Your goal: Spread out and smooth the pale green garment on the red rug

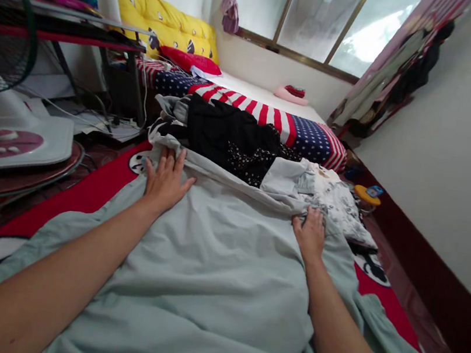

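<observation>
A pale grey-green shirt (215,256) lies spread and wrinkled in front of me, with what look like sleeves running down both sides. My left hand (166,181) rests flat on its far left part, fingers spread, the tips at the far edge. At the far right edge, my right hand (311,229) has its fingers curled onto the cloth, closed on a fold. Just beyond that edge is a heap of clothes: a black garment (224,130), a black piece with small white specks (255,164) and a white patterned garment (334,197).
Beneath the shirt is a red cover (94,202) with cartoon figures. To the left stand a fan (16,132) and a cluttered desk (83,39). A bed with a stars-and-stripes cover (267,113) is at the back. A yellow stool (368,195) and hanging clothes (392,76) are at right.
</observation>
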{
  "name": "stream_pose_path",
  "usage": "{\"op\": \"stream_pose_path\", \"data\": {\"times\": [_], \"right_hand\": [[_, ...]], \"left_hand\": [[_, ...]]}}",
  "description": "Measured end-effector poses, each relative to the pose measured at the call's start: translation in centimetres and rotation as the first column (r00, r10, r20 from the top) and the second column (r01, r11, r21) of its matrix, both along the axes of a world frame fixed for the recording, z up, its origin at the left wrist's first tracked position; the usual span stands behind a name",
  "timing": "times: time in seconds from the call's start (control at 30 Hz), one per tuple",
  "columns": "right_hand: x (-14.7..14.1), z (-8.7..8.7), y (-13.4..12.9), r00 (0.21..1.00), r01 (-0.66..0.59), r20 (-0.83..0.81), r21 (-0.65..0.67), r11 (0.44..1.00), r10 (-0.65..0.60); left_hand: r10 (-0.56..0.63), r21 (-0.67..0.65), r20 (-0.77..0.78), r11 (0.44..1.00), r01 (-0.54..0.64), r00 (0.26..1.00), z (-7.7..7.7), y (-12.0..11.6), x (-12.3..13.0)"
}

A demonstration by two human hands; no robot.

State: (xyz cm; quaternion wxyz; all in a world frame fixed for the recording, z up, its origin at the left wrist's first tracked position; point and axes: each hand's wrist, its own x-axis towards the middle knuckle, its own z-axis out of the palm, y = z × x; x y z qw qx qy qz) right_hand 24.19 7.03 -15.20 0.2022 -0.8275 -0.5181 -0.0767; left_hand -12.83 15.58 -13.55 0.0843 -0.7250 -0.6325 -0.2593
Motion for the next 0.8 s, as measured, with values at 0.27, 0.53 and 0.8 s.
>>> {"op": "stream_pose_path", "data": {"times": [0.27,0.53,0.8], "right_hand": [[-0.5,0.5,-0.1,0.991,0.055,0.127,-0.138,0.989,-0.037],[-7.5,5.5,-1.9,0.983,-0.124,0.120,-0.144,0.982,0.142],[-13.5,1.8,-2.0,0.855,-0.430,0.147,-0.334,0.838,0.498]], "left_hand": [[-0.389,0.033,0.050,0.921,0.388,0.920,1.3,-3.2,0.4],[-0.601,-0.104,-0.041,0.797,0.595,0.798,-0.9,-3.4,2.4],[-0.323,-0.121,-0.080,0.942,0.312,0.943,-0.4,-2.3,1.8]]}}
